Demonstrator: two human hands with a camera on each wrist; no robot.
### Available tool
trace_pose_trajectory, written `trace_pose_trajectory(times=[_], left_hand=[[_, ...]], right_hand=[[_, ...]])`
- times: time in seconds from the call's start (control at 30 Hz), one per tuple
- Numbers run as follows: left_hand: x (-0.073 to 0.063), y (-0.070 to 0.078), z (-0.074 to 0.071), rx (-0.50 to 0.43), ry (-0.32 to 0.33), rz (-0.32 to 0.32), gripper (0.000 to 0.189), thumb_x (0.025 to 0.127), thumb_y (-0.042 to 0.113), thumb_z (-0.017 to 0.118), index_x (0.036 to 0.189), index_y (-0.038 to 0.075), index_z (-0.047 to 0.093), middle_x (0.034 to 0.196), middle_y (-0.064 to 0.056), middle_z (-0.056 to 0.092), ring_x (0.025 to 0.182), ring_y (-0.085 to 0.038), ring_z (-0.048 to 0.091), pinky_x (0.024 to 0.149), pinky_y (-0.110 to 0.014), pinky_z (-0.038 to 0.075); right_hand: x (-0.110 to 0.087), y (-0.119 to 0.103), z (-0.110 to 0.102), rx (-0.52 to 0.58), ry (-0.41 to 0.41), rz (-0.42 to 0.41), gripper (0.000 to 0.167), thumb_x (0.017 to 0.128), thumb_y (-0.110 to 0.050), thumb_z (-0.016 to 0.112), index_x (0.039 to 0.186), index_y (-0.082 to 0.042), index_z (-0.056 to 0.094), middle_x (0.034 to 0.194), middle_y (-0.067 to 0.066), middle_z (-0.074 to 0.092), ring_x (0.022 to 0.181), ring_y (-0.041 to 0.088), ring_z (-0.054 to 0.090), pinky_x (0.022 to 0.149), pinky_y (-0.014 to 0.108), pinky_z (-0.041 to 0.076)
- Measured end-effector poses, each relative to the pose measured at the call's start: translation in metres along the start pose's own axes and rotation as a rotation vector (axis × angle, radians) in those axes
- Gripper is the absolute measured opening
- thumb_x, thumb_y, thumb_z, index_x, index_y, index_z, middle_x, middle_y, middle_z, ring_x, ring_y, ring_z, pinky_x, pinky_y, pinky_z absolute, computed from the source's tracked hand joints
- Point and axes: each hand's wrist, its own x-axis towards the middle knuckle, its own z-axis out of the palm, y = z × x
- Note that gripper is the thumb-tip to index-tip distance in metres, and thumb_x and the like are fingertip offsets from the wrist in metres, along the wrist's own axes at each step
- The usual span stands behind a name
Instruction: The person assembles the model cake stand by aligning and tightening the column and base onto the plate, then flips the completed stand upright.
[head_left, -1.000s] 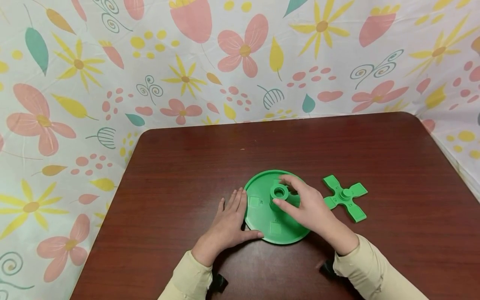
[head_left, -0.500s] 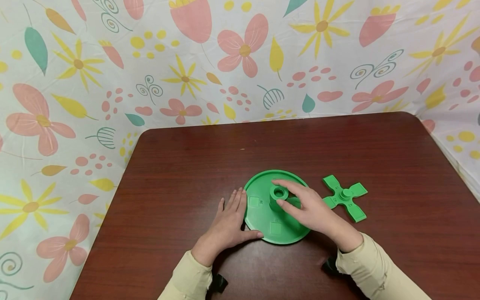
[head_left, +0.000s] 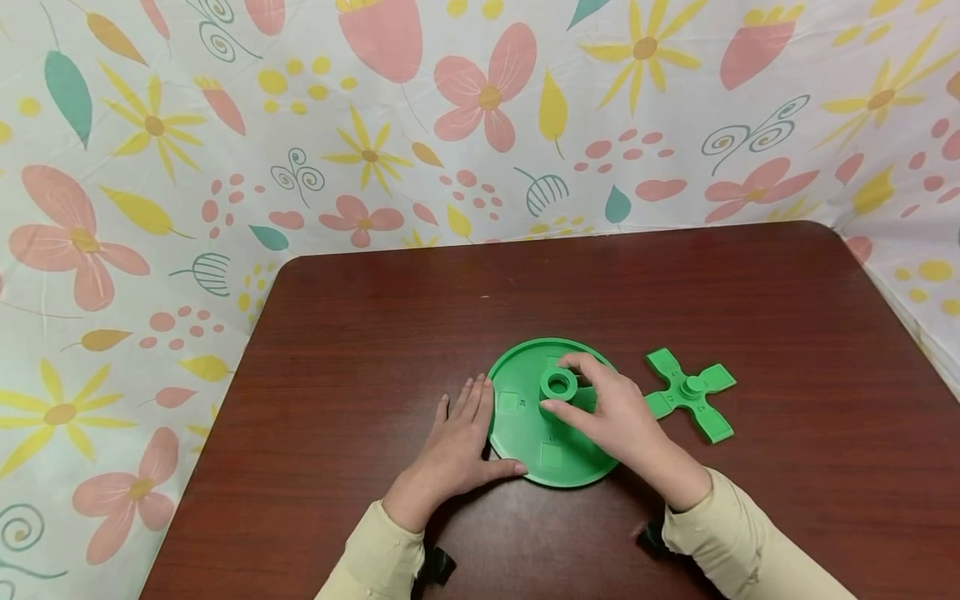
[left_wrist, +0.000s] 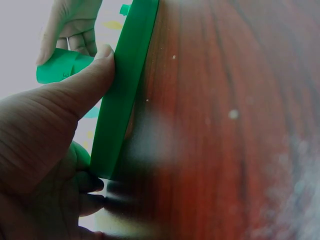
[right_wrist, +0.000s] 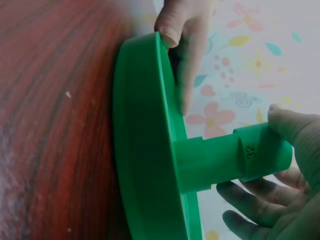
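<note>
A round green plate with a raised rim (head_left: 517, 446) lies on the table, and a short green tube (head_left: 557, 387) stands upright at its middle. In the right wrist view the tube's upper section (right_wrist: 260, 152), marked 32, is seen joined to a narrower part below. My right hand (head_left: 611, 417) holds that top section between thumb and fingers. My left hand (head_left: 459, 450) rests against the plate's left edge, fingers straight and thumb (left_wrist: 95, 75) on the rim. To the right lies a green cross-shaped piece (head_left: 708, 421) with a round stub at its centre.
The dark red-brown wooden table (head_left: 360, 350) extends around the parts on all sides. Behind it hangs a white cloth with flower prints (head_left: 420, 167). Small pale specks (left_wrist: 233, 114) dot the tabletop.
My right hand has turned back and forth around the top of the tube, thumb and forefinger shifting their places on it. The left hand, plate and cross-shaped piece have stayed put.
</note>
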Motion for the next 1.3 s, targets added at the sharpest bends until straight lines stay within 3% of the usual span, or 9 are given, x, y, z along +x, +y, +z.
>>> trace_pose_trajectory(times=[0.13,0.3,0.47,0.67,1.07,1.3], left_hand=[[0.0,0.0,0.0,0.008,0.001,0.003,0.119,0.078,0.074,0.06,0.157,0.005,0.002,0.163,-0.013,0.005,0.149,-0.027,0.003,0.115,-0.057,0.009],[0.0,0.0,0.0,0.006,0.001,0.005,0.12,0.078,0.074,0.061,0.157,0.005,0.002,0.163,-0.013,0.005,0.149,-0.027,0.003,0.115,-0.057,0.009],[0.001,0.0,0.0,0.01,0.001,0.005,0.12,0.078,0.074,0.061,0.157,0.005,0.002,0.163,-0.013,0.005,0.149,-0.027,0.003,0.115,-0.057,0.009],[0.001,0.001,0.0,0.01,0.001,0.005,0.12,0.078,0.074,0.061,0.157,0.004,0.002,0.163,-0.013,0.005,0.149,-0.027,0.003,0.115,-0.057,0.009],[0.0,0.001,0.0,-0.008,0.001,-0.001,0.119,0.078,0.072,0.062,0.157,0.005,0.003,0.163,-0.013,0.005,0.149,-0.026,0.002,0.115,-0.057,0.008],[0.0,0.001,0.0,-0.006,0.001,-0.004,0.119,0.079,0.072,0.062,0.157,0.005,0.003,0.163,-0.012,0.005,0.149,-0.026,0.002,0.115,-0.057,0.008]], right_hand=[[0.0,0.001,-0.001,-0.016,-0.001,0.001,0.052,0.08,-0.032,0.081,0.123,-0.016,0.056,0.115,-0.002,0.064,0.097,0.022,0.066,0.077,0.044,0.053],[-0.001,0.004,-0.006,0.023,-0.056,-0.02,0.056,0.087,-0.031,0.075,0.136,-0.017,0.051,0.129,0.002,0.059,0.108,0.023,0.063,0.086,0.046,0.051],[0.001,0.008,-0.009,0.131,-0.132,-0.101,0.057,0.095,-0.019,0.066,0.147,-0.017,0.044,0.142,0.004,0.051,0.124,0.019,0.052,0.091,0.044,0.049],[0.003,0.012,-0.01,0.173,-0.178,-0.147,0.054,0.094,-0.01,0.065,0.144,-0.011,0.048,0.142,0.001,0.052,0.124,0.016,0.052,0.089,0.045,0.051],[0.0,0.006,-0.003,0.093,-0.045,-0.041,0.046,0.087,-0.024,0.076,0.128,-0.015,0.058,0.121,-0.004,0.063,0.096,0.015,0.066,0.081,0.041,0.054],[-0.003,0.002,0.003,0.025,0.036,-0.007,0.048,0.083,-0.027,0.079,0.124,-0.014,0.058,0.112,-0.005,0.064,0.093,0.018,0.065,0.077,0.042,0.053]])
